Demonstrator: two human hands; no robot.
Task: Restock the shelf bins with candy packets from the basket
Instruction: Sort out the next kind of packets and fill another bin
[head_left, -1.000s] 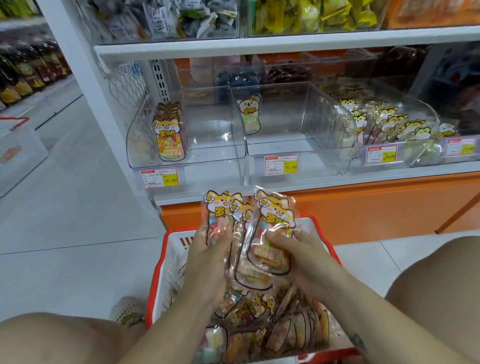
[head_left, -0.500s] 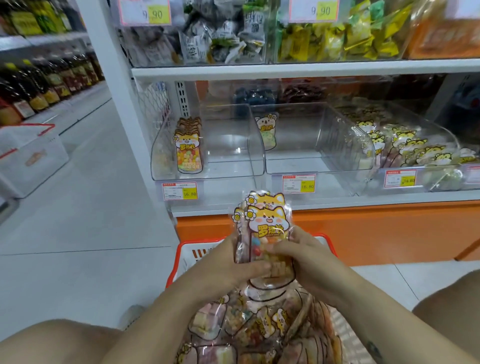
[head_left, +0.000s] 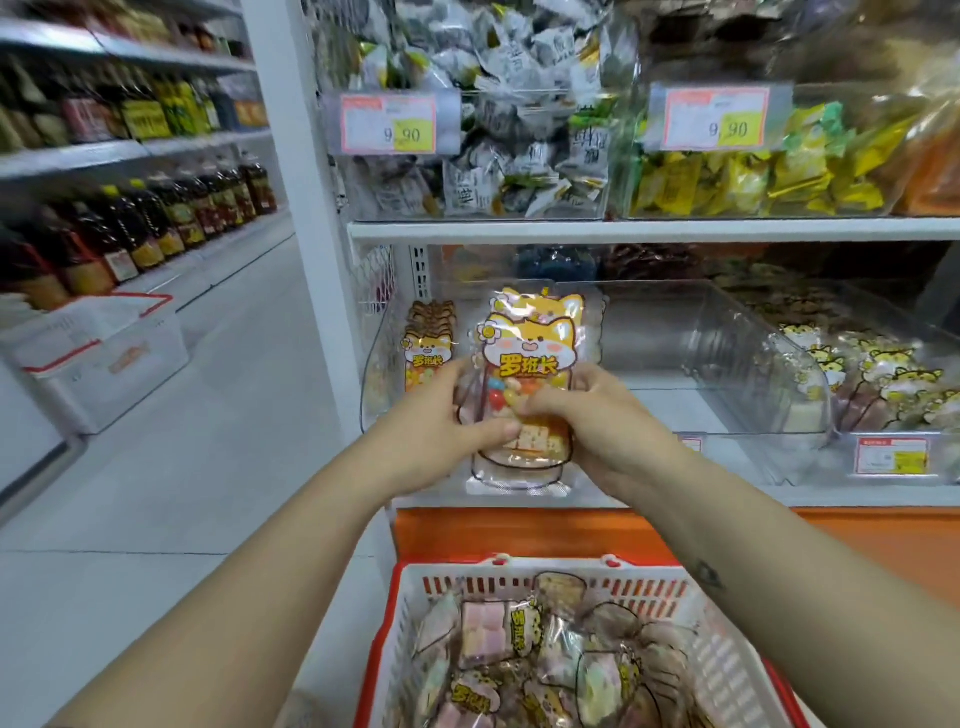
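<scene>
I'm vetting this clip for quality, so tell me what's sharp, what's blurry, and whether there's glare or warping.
Head view: the candy packets held by the left hand and right hand are sharp; the bottles at far left are soft; the clear bin shows glare; the white shelf post leans with wide-angle distortion.

Glossy clear film candy packets (head_left: 527, 374); transparent smooth plastic bins (head_left: 727, 353); slotted plastic basket (head_left: 519, 584)

packet (head_left: 527, 364): 罗班长; price tag (head_left: 390, 124): 9.90
</scene>
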